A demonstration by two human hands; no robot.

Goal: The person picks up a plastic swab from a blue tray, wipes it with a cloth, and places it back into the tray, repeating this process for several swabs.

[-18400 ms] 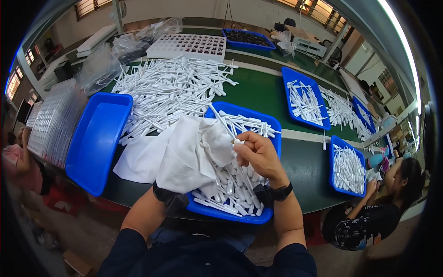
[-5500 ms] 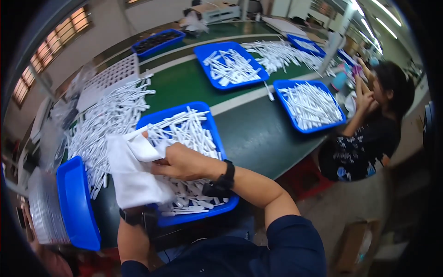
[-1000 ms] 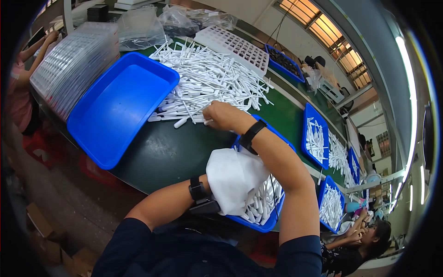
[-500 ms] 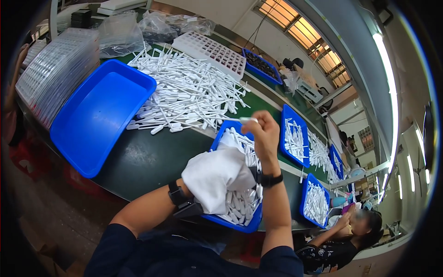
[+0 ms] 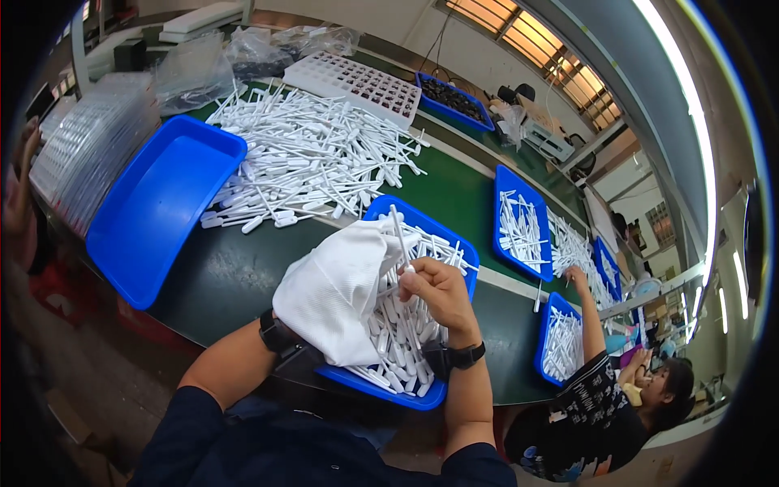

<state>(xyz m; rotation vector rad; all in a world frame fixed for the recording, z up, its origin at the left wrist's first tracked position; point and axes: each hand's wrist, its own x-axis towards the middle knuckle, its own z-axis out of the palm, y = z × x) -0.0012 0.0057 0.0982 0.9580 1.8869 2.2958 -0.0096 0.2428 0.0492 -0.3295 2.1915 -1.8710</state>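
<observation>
My right hand (image 5: 445, 299) pinches a white plastic stick with a thicker end (image 5: 398, 231), held nearly upright over a blue tray (image 5: 466, 253). A white cloth (image 5: 329, 284) is draped over my left hand, hiding its fingers; only the left forearm (image 5: 223, 369) and a black wrist strap show. The stick stands close beside the cloth's right edge. Heaped in the tray under both hands are many similar white sticks (image 5: 402, 349). Beyond it on the table lies a large loose pile of the same sticks (image 5: 316, 154).
An empty blue tray (image 5: 154, 219) sits at the left, beside stacked clear plastic trays (image 5: 97, 146). A white perforated rack (image 5: 353, 85) stands behind the pile. At right, a co-worker (image 5: 588, 414) reaches over blue trays of sticks (image 5: 520, 227).
My right hand has brought the stick from the far side of the tray back toward the cloth, turning it upright. The cloth has shifted left. The co-worker now reaches forward.
</observation>
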